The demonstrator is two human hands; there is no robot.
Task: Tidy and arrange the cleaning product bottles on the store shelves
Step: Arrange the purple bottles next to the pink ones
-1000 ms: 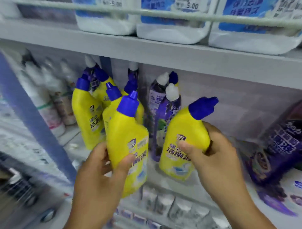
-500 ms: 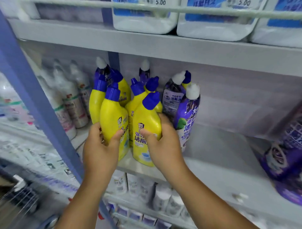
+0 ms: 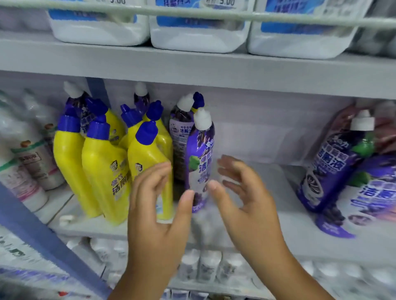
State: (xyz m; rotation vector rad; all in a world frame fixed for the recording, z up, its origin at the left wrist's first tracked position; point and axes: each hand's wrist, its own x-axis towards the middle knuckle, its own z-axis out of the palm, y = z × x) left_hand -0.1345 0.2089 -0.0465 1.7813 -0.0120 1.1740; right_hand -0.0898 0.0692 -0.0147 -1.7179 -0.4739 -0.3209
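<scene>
Both hands free, fingers spread, gripping nothing: left hand beside yellow bottles, right hand flanking purple bottle, likely to square it near the shelf front edge.

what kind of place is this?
Most likely a shop's cleaning aisle: many identical yellow bottles and purple bottles side by side on a shelf, with price tags on the rail above.

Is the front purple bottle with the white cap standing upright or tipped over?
Upright: the front purple bottle stands on the shelf, white cap on top, between both open hands.
</scene>
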